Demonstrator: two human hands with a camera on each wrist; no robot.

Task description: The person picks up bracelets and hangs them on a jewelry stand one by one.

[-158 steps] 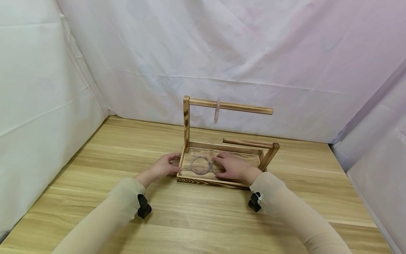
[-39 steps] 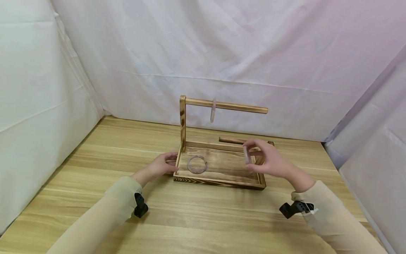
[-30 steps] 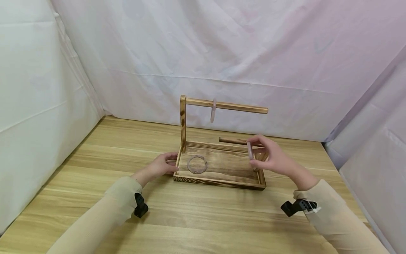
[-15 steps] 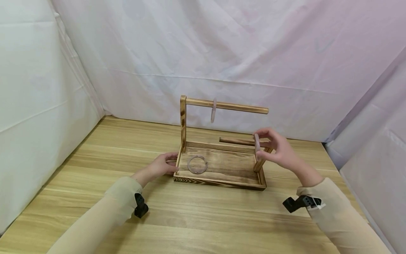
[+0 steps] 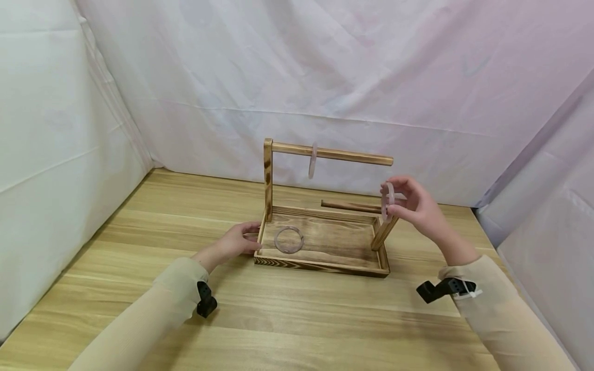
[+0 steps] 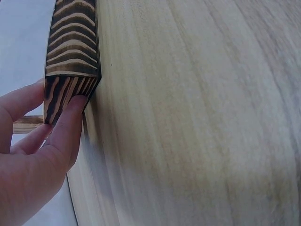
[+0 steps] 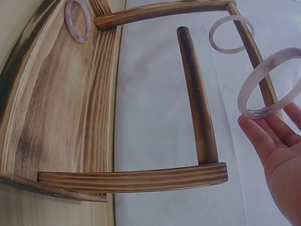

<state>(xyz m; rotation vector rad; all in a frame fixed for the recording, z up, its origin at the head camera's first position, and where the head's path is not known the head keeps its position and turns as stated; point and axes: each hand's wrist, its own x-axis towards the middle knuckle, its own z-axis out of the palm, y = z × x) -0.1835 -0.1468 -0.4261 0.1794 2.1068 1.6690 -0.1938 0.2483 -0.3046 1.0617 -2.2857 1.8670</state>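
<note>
My right hand [image 5: 417, 206] pinches a pale lilac bangle [image 5: 391, 193] between thumb and fingers, holding it upright above the lower rod's right end. In the right wrist view this bangle [image 7: 252, 84] is apart from both rods. A second bangle [image 5: 311, 172] hangs on the upper rod [image 5: 352, 155] of a wooden bangle stand [image 5: 320, 267]. Flat in the stand's tray, toward the left, lies a third bangle [image 5: 289, 252]. My left hand [image 5: 232, 242] grips the tray's left end, its thumb and fingers on the striped wood [image 6: 66, 92].
The upper rod's free end points right, at the left post's top. A lower rod [image 5: 348, 206] runs left from the leaning right post [image 5: 385, 234]. The stand is on a wood-grain table [image 5: 297, 319]; pale cloth [image 5: 209, 67] hangs behind and at both sides.
My right hand has picked the bangle out of the tray, carried it right, then raised it past the right post, turning it slightly. The left hand stays at the tray's left end.
</note>
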